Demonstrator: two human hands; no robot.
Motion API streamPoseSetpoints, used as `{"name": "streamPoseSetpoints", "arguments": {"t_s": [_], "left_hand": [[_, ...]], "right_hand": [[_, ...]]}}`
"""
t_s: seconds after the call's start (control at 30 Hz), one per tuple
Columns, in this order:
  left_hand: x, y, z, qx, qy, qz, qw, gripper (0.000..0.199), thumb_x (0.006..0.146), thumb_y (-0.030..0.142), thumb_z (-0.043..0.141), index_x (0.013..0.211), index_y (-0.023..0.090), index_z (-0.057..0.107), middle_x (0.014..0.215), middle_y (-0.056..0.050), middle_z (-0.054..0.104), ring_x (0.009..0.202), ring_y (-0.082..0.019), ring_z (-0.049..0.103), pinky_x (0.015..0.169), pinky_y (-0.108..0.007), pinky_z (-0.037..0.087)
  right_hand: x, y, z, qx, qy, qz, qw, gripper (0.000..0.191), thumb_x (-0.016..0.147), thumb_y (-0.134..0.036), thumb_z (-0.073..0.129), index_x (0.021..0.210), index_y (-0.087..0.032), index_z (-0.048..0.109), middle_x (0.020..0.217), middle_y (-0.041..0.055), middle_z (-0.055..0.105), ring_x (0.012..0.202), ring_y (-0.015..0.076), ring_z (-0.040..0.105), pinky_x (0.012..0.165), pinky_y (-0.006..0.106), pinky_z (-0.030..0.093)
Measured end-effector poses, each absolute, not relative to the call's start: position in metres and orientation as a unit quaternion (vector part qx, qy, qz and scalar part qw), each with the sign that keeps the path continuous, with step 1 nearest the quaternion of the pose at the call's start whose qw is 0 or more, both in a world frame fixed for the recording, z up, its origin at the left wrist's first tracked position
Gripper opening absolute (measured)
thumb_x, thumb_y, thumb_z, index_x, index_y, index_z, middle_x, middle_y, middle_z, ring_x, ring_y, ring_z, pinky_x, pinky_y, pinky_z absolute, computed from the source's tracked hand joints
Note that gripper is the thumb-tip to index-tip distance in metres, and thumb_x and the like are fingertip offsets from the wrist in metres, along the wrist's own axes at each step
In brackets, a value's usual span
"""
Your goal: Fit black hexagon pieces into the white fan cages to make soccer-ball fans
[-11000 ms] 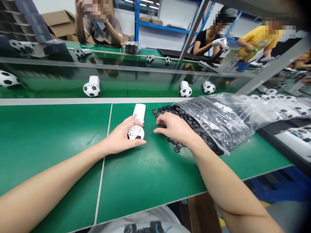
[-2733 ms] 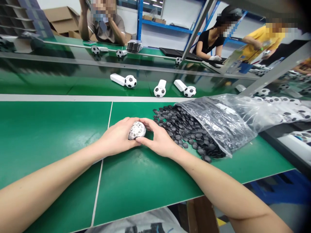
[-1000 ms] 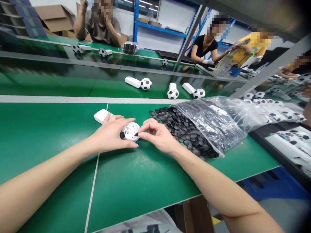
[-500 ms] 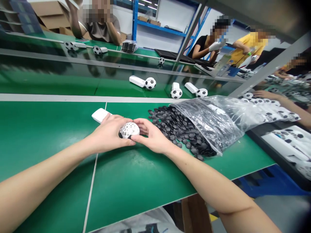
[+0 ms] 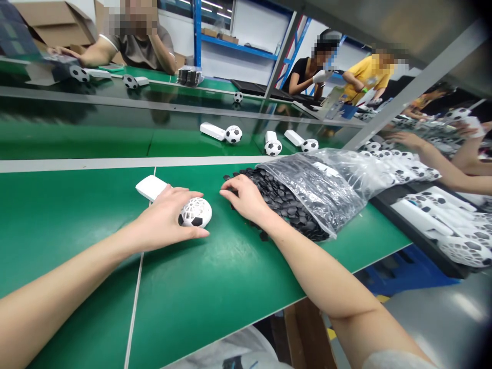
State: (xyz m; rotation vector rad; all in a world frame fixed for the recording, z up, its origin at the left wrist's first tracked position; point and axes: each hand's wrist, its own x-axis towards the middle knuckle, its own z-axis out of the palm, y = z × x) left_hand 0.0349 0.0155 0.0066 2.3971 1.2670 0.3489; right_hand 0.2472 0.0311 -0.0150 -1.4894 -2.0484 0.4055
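My left hand [image 5: 163,218] is wrapped round a small white soccer ball-shaped piece [image 5: 199,211], with its thumb stretched along the near side. The ball's top shows an open white lattice, and black patches sit lower on its side. A white handle [image 5: 151,187] juts out behind that hand; where it meets the ball is hidden. My right hand [image 5: 246,200] is at the left edge of a heap of small black pieces [image 5: 282,197], its fingers bent towards the thumb. Whatever lies between those fingertips is too small to make out. The heap spills from a clear plastic bag [image 5: 319,184].
Across the white strip [image 5: 96,164] lie several finished-looking soccer balls with handles [image 5: 233,134]. A black tray [image 5: 426,241] of white lattice parts stands at right. A slanting metal post [image 5: 407,87] crosses the upper right. Several co-workers sit opposite and to the right.
My right hand has let go of the ball and moved right to the black pieces. My left hand stays round the ball, which is turned to show more black patches. The view has shifted slightly.
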Motion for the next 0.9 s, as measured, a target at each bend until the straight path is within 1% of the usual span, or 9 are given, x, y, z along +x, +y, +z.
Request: {"name": "streamPoseSetpoints", "arguments": {"t_s": [0.07, 0.2, 0.3, 0.4, 0.47, 0.63, 0.73, 0.8, 0.9], "left_hand": [[0.035, 0.014, 0.006, 0.86, 0.455, 0.124, 0.193, 0.074, 0.063, 0.064, 0.058, 0.121, 0.018, 0.049, 0.122, -0.013, 0.051, 0.117, -0.034, 0.038, 0.095, -0.048, 0.035], [0.033, 0.011, 0.009, 0.87, 0.44, 0.079, 0.206, 0.07, 0.066, 0.054, 0.06, 0.126, 0.02, 0.045, 0.132, -0.012, 0.044, 0.13, -0.036, 0.023, 0.103, -0.055, 0.022], [0.032, 0.009, 0.011, 0.862, 0.439, 0.057, 0.247, 0.07, 0.07, 0.049, 0.058, 0.131, 0.022, 0.037, 0.139, -0.011, 0.037, 0.134, -0.034, 0.013, 0.103, -0.053, 0.025], [0.035, 0.006, 0.012, 0.847, 0.448, 0.075, 0.274, 0.068, 0.071, 0.057, 0.055, 0.128, 0.023, 0.039, 0.14, -0.01, 0.034, 0.135, -0.033, 0.008, 0.102, -0.05, 0.028], [0.037, 0.006, 0.012, 0.84, 0.457, 0.093, 0.279, 0.061, 0.072, 0.056, 0.054, 0.122, 0.022, 0.045, 0.139, -0.01, 0.037, 0.135, -0.032, 0.01, 0.103, -0.05, 0.027], [0.037, 0.009, 0.014, 0.828, 0.459, 0.123, 0.298, 0.05, 0.07, 0.037, 0.055, 0.118, 0.024, 0.048, 0.139, -0.008, 0.037, 0.132, -0.029, 0.024, 0.102, -0.044, 0.031], [0.035, 0.01, 0.013, 0.823, 0.466, 0.126, 0.301, 0.05, 0.07, 0.038, 0.056, 0.117, 0.023, 0.048, 0.141, -0.008, 0.034, 0.13, -0.031, 0.028, 0.099, -0.044, 0.034], [0.035, 0.01, 0.01, 0.82, 0.47, 0.131, 0.3, 0.049, 0.071, 0.042, 0.056, 0.116, 0.023, 0.048, 0.142, -0.009, 0.031, 0.13, -0.031, 0.028, 0.098, -0.045, 0.034], [0.034, 0.011, 0.006, 0.817, 0.465, 0.148, 0.307, 0.048, 0.071, 0.038, 0.057, 0.116, 0.024, 0.048, 0.143, -0.009, 0.028, 0.13, -0.03, 0.028, 0.101, -0.045, 0.032]], "right_hand": [[0.257, 0.035, -0.011, -0.611, -0.757, 0.061, 0.222, 0.01, 0.078, -0.025, 0.06, 0.084, -0.018, 0.065, 0.091, 0.0068, 0.057, 0.093, 0.0207, 0.05, 0.083, 0.034, 0.041], [0.263, 0.032, -0.006, -0.627, -0.769, 0.016, 0.122, 0.01, 0.077, -0.027, 0.062, 0.083, -0.021, 0.066, 0.089, 0.0069, 0.061, 0.086, 0.0224, 0.05, 0.073, 0.033, 0.042], [0.26, 0.029, -0.006, -0.61, -0.788, -0.03, 0.075, 0.011, 0.081, -0.025, 0.058, 0.083, -0.019, 0.067, 0.085, 0.0089, 0.064, 0.082, 0.0229, 0.051, 0.069, 0.033, 0.042], [0.257, 0.028, -0.007, -0.591, -0.802, -0.067, 0.056, 0.013, 0.081, -0.025, 0.057, 0.085, -0.017, 0.066, 0.087, 0.0117, 0.063, 0.083, 0.0246, 0.051, 0.068, 0.034, 0.042], [0.256, 0.027, -0.007, -0.591, -0.802, -0.071, 0.056, 0.013, 0.081, -0.026, 0.057, 0.086, -0.016, 0.065, 0.089, 0.0123, 0.063, 0.085, 0.0254, 0.051, 0.067, 0.034, 0.042], [0.255, 0.025, -0.005, -0.619, -0.78, -0.07, 0.064, 0.014, 0.081, -0.027, 0.055, 0.086, -0.016, 0.063, 0.09, 0.012, 0.063, 0.085, 0.026, 0.051, 0.068, 0.036, 0.041], [0.254, 0.027, -0.008, -0.622, -0.772, -0.088, 0.102, 0.026, 0.084, -0.034, 0.053, 0.102, -0.018, 0.061, 0.1, 0.011, 0.061, 0.089, 0.0273, 0.049, 0.07, 0.038, 0.04], [0.252, 0.031, -0.011, -0.588, -0.796, -0.091, 0.113, 0.028, 0.087, -0.031, 0.049, 0.112, -0.02, 0.057, 0.109, 0.0094, 0.058, 0.094, 0.0271, 0.046, 0.073, 0.037, 0.039], [0.249, 0.038, -0.015, -0.541, -0.834, -0.076, 0.072, 0.026, 0.089, -0.02, 0.043, 0.108, -0.02, 0.061, 0.108, 0.0081, 0.06, 0.094, 0.0254, 0.045, 0.074, 0.035, 0.038]]}}
